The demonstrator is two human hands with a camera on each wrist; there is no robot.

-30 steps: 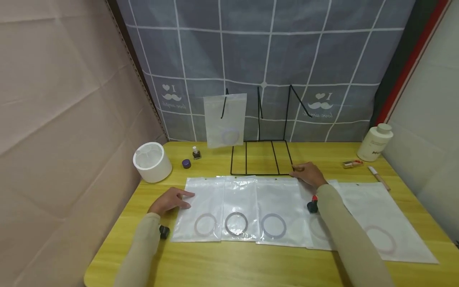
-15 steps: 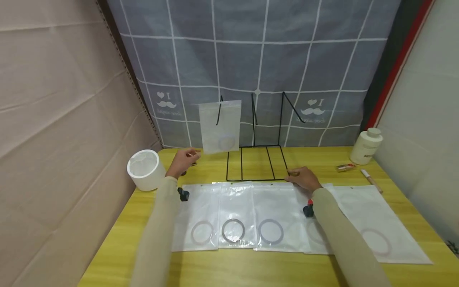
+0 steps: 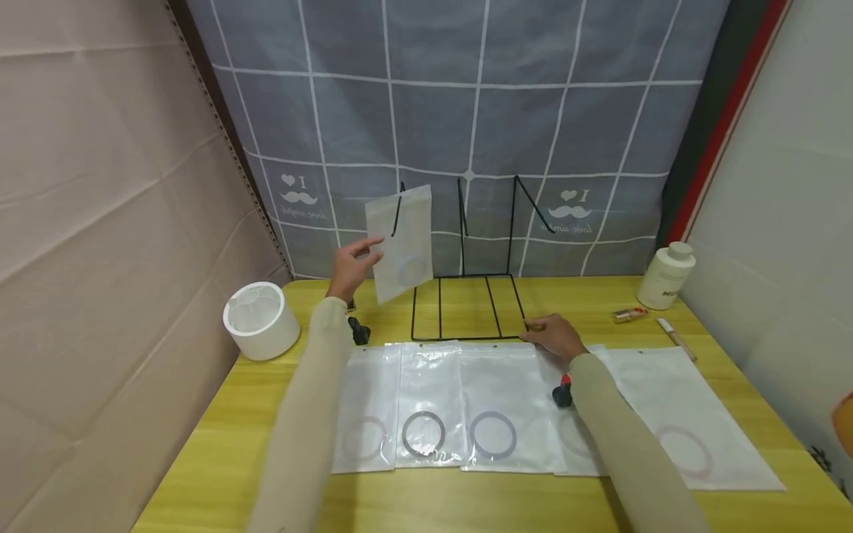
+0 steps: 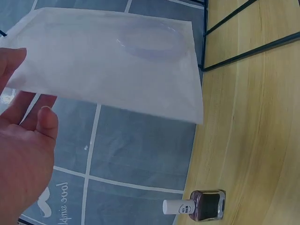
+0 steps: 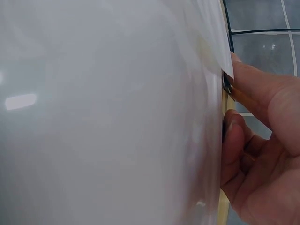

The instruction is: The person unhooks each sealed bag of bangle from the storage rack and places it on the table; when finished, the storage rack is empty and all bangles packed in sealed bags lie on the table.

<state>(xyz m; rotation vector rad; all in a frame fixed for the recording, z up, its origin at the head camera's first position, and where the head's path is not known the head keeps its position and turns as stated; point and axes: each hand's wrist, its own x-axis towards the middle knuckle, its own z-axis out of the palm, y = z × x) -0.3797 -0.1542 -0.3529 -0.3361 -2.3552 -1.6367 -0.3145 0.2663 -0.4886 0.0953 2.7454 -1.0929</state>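
Left hand (image 3: 352, 265) is up at the hanging bag (image 3: 402, 240), fingers straight and spread against its left edge, thumb below; from the wrist view the fingers (image 4: 23, 101) lie just behind the frosted plastic, touching rather than pinching as far as I can tell. The bag hangs tilted on the leftmost hook of the black wire rack (image 3: 464, 296), a faint ring showing through its lower half. Right hand (image 3: 552, 337) lies low on the worktop (image 3: 200, 459), fingers curled at the rack's front right corner and the top edge of a flat bag (image 3: 496, 403), seemingly steadying the frame. This looks like the handling of the hung bag, steadying it or starting to lift it off. Either way the next move needs a proper pinch on the edge, then a gentle move so the hole clears the hook.
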